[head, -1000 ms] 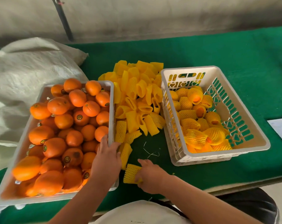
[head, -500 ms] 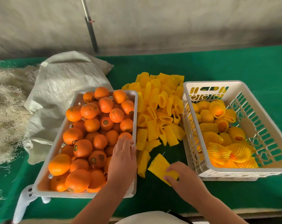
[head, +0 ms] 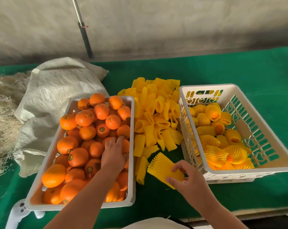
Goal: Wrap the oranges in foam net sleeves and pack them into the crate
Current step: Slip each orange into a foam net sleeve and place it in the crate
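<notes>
Head view: flat yellow ribbed foam sleeve [head: 163, 169] pinched by right hand [head: 189, 180].

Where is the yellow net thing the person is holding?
In the head view, the yellow foam net sleeve is pinched by the right hand, low on the green table between the two white crates.

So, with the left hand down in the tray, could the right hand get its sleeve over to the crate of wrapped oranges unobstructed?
Probably yes. The right hand pinches a foam sleeve over bare green cloth, just beside the crate, whose top is open. The left hand lies on oranges in the tray, well clear.
</notes>
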Action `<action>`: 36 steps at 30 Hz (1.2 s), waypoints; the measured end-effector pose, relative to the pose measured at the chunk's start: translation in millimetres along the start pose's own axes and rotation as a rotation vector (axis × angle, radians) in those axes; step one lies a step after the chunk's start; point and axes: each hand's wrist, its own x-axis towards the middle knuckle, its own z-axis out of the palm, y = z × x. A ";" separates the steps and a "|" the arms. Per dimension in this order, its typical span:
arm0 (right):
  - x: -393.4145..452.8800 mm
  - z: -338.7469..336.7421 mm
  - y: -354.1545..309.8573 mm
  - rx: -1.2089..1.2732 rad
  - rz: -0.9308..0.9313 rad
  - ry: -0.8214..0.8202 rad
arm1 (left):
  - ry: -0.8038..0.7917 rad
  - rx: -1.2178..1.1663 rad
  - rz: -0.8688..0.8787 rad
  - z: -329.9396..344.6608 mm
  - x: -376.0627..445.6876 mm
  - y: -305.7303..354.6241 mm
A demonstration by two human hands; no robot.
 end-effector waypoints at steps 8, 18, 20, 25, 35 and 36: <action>-4.1 -14.0 -6.1 0.058 -0.029 0.102 | -0.050 -1.198 -0.270 -67.3 -38.5 10.0; 2.7 -18.0 -21.1 0.194 -0.136 0.083 | -0.791 -1.350 -0.051 -102.8 -74.6 60.6; 1.8 -20.6 -22.1 0.192 -0.150 0.092 | -0.794 -1.347 -0.054 -101.4 -74.1 64.2; -3.4 -24.6 -25.4 0.193 -0.150 0.091 | -0.802 -1.252 -0.076 -96.4 -72.9 66.1; -4.1 -8.9 -54.9 0.086 0.015 0.059 | -0.470 -1.043 0.040 -81.7 -93.5 86.3; -4.4 -7.9 -56.7 0.124 0.025 0.053 | -0.450 -1.034 0.044 -81.1 -94.1 86.4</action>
